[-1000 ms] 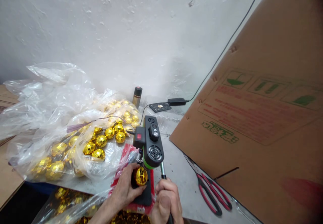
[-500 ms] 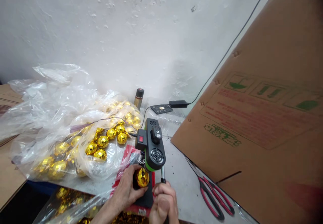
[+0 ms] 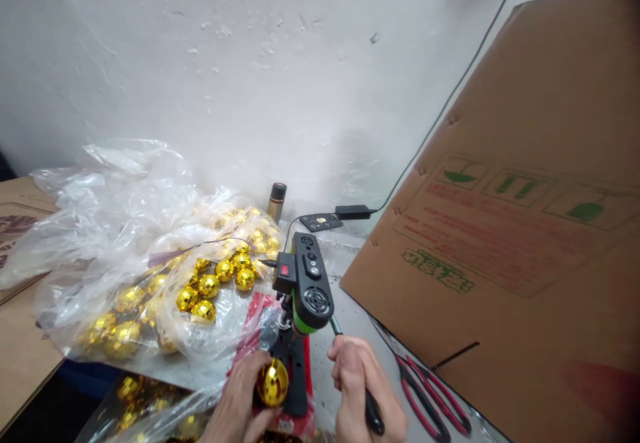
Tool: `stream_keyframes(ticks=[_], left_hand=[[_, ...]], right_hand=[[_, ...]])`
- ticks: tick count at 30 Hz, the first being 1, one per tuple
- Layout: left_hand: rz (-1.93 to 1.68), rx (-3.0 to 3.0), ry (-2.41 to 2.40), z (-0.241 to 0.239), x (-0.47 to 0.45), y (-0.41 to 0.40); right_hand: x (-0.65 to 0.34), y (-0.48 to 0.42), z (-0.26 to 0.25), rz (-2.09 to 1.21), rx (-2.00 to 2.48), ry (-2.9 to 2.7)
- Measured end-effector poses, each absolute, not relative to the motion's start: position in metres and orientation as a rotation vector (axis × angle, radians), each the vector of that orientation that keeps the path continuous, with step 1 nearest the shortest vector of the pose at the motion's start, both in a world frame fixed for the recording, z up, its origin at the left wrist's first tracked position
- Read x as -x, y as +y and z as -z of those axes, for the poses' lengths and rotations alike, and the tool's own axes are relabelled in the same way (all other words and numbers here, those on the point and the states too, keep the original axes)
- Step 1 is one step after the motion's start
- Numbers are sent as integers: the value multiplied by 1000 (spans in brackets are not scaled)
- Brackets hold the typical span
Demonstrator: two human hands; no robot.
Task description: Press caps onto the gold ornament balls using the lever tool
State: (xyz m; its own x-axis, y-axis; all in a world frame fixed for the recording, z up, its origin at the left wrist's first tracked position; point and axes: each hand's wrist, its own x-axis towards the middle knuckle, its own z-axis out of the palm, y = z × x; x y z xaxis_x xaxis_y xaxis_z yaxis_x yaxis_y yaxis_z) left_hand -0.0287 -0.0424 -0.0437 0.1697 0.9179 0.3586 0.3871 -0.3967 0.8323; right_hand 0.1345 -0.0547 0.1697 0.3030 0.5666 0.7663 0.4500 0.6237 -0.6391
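Note:
Between the fingers and thumb of my left hand is a shiny gold ball, at the front of the drill press's black base plate. My right hand is wrapped round the black-ended lever handle of the small bench drill press. Its black head, with a green lower band and a red switch, stands above and behind the ball, apart from it. Little of the drill's tip shows under the head. A red sheet lies beneath the base plate.
Left of the press, a clear plastic bag holds several faceted gold balls. Red-and-black scissors lie to the right, beside a large cardboard box. Behind stand a dark-capped bottle and a black power adapter with its cable.
My left hand has drawn the gold ball toward me, out from under the drill head. My right hand has moved right with the lever, which now slants outward.

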Motion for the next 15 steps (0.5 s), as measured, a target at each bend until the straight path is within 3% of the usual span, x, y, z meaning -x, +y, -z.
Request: stream_keyframes(ticks=[4,10,15], left_hand=[[-1267,-2045,1307,35,63,-39],[-991,-1757,1882,-58,53,80],[-893,-1528,1939,-69,33,131]], right_hand=[[-116,-59,-160,-149,1035,-1121],[-106,-61,-154,-150,1013,-1060],[-109,-59,-148,-141,988,-1095]])
